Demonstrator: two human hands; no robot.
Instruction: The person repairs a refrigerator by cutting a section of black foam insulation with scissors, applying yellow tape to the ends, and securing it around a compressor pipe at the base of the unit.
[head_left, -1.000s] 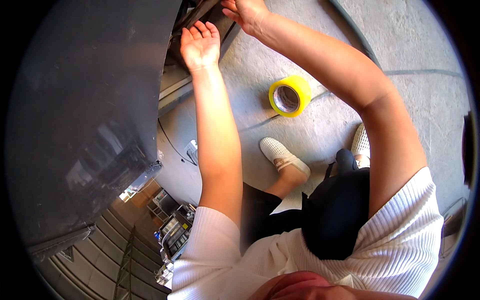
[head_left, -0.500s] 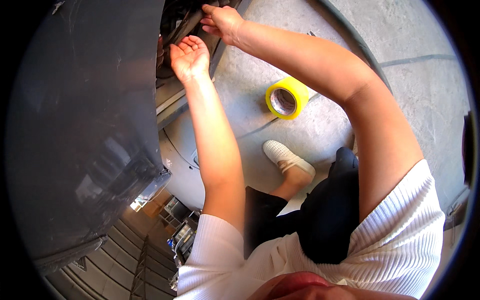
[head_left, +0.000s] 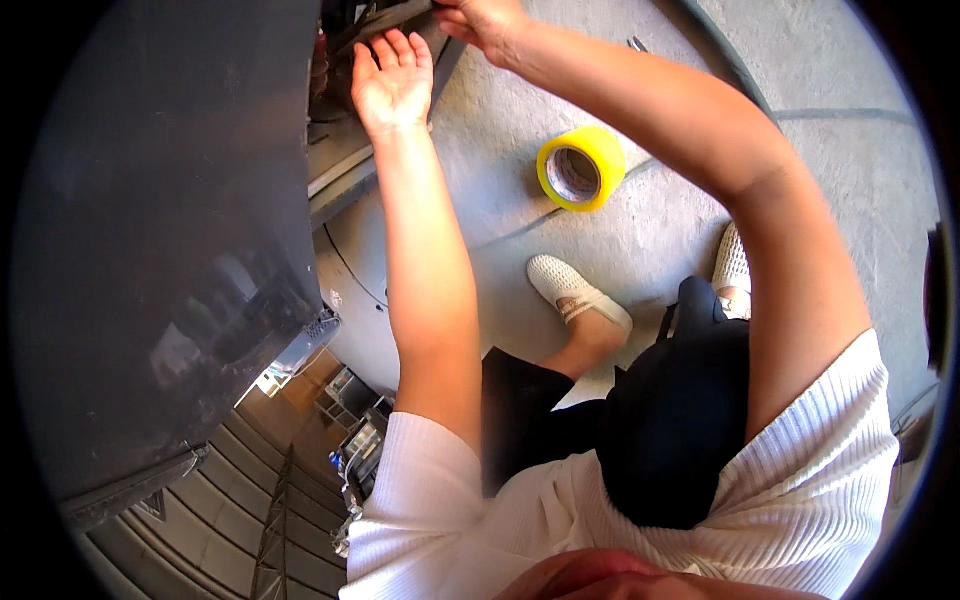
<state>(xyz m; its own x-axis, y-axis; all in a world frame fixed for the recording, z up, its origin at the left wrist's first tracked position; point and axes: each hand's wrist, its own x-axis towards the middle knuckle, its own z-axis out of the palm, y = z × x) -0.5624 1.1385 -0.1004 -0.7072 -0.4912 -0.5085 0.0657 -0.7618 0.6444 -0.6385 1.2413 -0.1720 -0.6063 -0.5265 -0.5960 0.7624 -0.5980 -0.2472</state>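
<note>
A large dark panel (head_left: 180, 190) is filling the left side of the frame, with a shadowed recess (head_left: 330, 95) showing along its edge at upper centre-left. Next, the left hand (head_left: 393, 88) is lying palm up, its fingers apart and slightly curled, the fingertips just beside a long dark strip (head_left: 398, 14); whether they are touching it is hard to tell. At top centre, the right hand (head_left: 485, 25) is bending its fingers near the strip's right end, the frame's upper edge cutting it off; one cannot tell whether it is clamping the strip. Right of centre, a yellow tape roll (head_left: 606, 166) is sitting on the concrete floor (head_left: 490, 160), well apart from both hands. A pale woven shoe (head_left: 556, 280) is resting below it. A dark hose (head_left: 735, 70) is curving across the upper right.
</note>
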